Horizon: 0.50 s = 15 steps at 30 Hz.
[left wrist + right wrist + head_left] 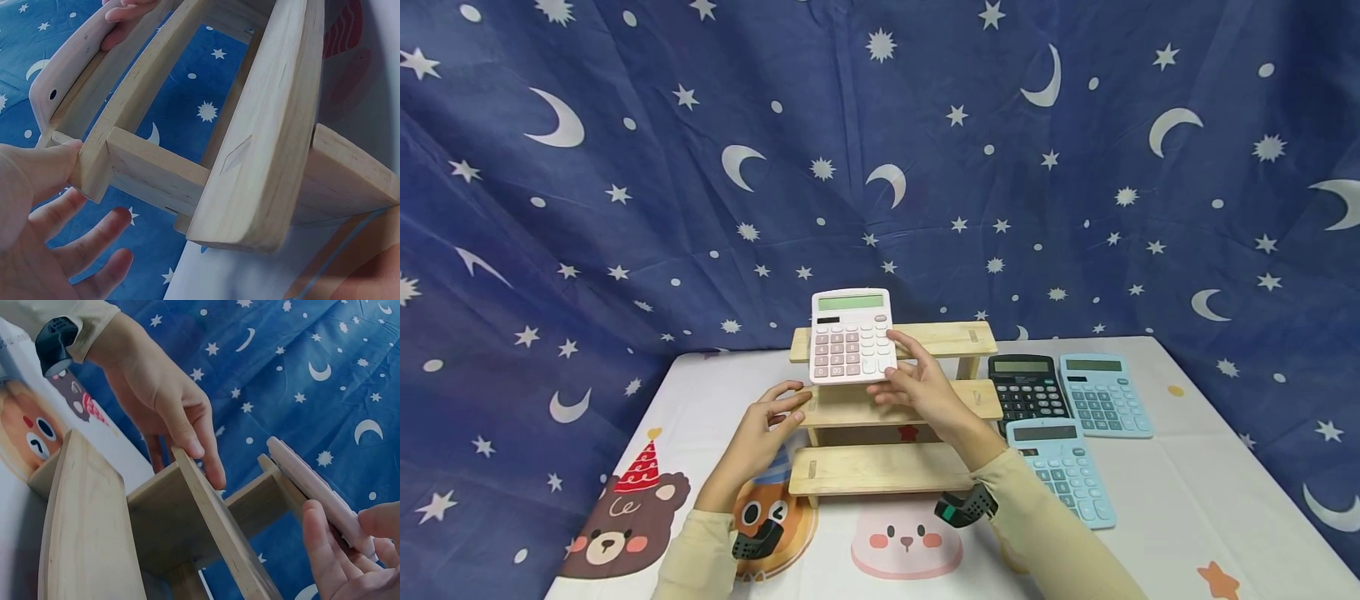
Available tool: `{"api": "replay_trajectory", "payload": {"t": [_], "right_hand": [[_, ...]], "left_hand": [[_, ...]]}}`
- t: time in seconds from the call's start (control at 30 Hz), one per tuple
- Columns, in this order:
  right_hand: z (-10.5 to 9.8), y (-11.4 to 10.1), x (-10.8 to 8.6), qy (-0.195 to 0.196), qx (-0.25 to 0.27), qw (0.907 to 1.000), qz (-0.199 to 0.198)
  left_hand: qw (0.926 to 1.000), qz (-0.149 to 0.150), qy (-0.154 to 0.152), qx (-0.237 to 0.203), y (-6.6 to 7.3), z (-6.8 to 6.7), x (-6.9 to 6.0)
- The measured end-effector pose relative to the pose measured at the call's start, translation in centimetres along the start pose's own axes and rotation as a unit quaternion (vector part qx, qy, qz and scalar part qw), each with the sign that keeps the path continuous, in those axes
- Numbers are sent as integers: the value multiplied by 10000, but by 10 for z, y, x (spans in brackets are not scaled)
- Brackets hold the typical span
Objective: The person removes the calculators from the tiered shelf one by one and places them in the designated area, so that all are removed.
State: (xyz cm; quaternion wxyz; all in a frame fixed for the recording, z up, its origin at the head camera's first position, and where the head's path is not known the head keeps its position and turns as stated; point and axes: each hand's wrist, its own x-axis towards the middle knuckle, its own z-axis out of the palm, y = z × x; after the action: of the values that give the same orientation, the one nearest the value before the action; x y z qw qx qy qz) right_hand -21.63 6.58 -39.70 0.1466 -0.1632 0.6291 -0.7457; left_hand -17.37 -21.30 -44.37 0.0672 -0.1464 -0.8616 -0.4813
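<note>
A pink-and-white calculator [852,333] is tilted back against the top step of a three-tier wooden stand [880,471], its screen and keys facing me. My right hand [931,398] pinches the calculator's lower right side. In the right wrist view the thumb is on the calculator's [319,490] key side and the other fingers are beneath it. My left hand [758,437] holds the left end of the middle step between thumb and index finger. Its other fingers [94,240] spread free beside the stand in the left wrist view.
Right of the stand lie a black calculator [1026,387] and two blue calculators, one behind [1105,396] and one in front [1063,471]; the front one overlaps the black one. A white cloth with cartoon animals [906,542] covers the table. A blue starry curtain [865,167] hangs behind.
</note>
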Motion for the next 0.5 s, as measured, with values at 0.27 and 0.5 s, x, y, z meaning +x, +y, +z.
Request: {"api": "replay_trajectory", "payload": {"t": [0.27, 0.5], "right_hand": [[0, -4, -1, -16, 328, 9994, 96], [-4, -6, -8, -176, 491, 9986, 114]], "left_hand": [[10000, 6, -6, -19, -1, 0, 0], [10000, -19, -18, -7, 1, 0, 0]]}}
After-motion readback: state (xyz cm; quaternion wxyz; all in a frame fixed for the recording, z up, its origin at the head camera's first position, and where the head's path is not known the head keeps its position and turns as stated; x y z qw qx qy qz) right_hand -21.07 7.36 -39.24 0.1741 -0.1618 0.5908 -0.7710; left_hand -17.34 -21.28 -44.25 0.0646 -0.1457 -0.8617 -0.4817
